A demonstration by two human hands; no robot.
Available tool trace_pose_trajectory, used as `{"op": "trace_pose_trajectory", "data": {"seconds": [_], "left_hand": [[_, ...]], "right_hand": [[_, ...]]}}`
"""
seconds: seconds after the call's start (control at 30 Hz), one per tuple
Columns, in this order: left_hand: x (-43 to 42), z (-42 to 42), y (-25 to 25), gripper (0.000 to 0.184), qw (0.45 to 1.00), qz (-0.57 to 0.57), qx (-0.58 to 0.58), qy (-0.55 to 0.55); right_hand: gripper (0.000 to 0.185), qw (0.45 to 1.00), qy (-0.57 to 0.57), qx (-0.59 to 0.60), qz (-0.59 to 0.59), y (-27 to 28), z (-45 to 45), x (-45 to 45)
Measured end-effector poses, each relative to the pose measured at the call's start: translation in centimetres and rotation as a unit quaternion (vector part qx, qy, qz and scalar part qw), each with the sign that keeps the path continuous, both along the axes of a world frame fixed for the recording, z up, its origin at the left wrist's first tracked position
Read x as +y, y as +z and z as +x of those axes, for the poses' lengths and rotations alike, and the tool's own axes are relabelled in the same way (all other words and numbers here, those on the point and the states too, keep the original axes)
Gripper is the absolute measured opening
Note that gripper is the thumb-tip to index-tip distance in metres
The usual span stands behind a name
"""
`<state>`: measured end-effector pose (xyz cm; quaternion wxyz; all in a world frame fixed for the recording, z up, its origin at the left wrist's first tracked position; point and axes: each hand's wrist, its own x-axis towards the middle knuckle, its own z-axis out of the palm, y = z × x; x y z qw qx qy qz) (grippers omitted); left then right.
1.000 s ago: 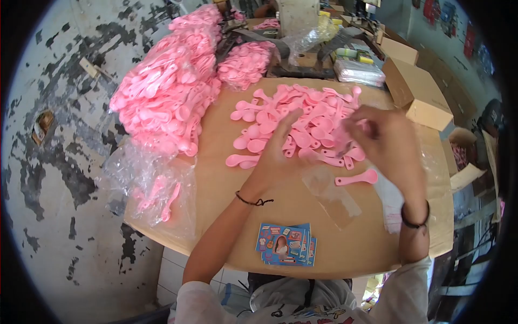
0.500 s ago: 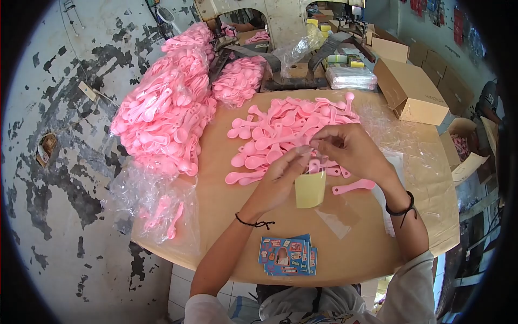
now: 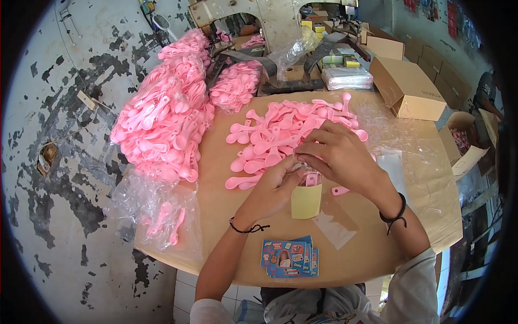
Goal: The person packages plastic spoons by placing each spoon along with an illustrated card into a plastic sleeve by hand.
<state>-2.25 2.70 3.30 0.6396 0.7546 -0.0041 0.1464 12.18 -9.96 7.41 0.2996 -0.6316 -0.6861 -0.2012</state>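
Observation:
Both hands pinch the top of a small clear plastic bag above the tabletop. My left hand (image 3: 272, 189) grips it from the left with closed fingers. My right hand (image 3: 345, 156) has its thumb and fingertips pressed together at the same edge. Below the fingers hangs a pale yellow card (image 3: 306, 202), and the handle of a pink spoon (image 3: 312, 178) shows just above it; the bag itself is hard to make out. Behind the hands lies a loose heap of pink spoons (image 3: 275, 132). A flat clear plastic bag (image 3: 335, 229) rests on the table beside the card.
Blue printed cards (image 3: 288, 258) lie stacked near the table's front edge. Big bags of pink spoons (image 3: 156, 119) stand at left, near crumpled plastic (image 3: 140, 202) holding a few spoons. A cardboard box (image 3: 410, 86) and an old machine (image 3: 280, 32) are at the back. Another person (image 3: 485, 94) is at far right.
My hands have come slightly down and toward me with the bag and yellow card. My right hand has tilted over the bag's top and now covers more of the single spoon at right.

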Motion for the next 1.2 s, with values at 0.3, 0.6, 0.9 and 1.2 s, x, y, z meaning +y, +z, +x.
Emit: {"op": "trace_pose_trajectory", "data": {"seconds": [0.3, 0.6, 0.9, 1.2], "left_hand": [[-0.1, -0.7, 1.3, 0.026, 0.966, 0.251, 0.056, 0.016], [0.9, 0.6, -0.7, 0.033, 0.986, -0.162, 0.041, 0.023], [2.4, 1.4, -2.3, 0.036, 0.987, -0.077, 0.124, 0.069], [2.1, 0.6, -1.3, 0.033, 0.972, -0.154, 0.169, 0.058]], "right_hand": [[0.009, 0.991, 0.016, 0.060, -0.118, 0.0, 0.6, -0.5], [0.015, 0.934, 0.027, 0.354, -0.033, 6.1, 5.0, -5.8], [0.028, 0.954, -0.289, 0.082, -0.005, -3.0, 23.3, -11.2], [0.037, 0.945, -0.174, 0.195, -0.199, -0.8, 20.2, -10.9]]}}
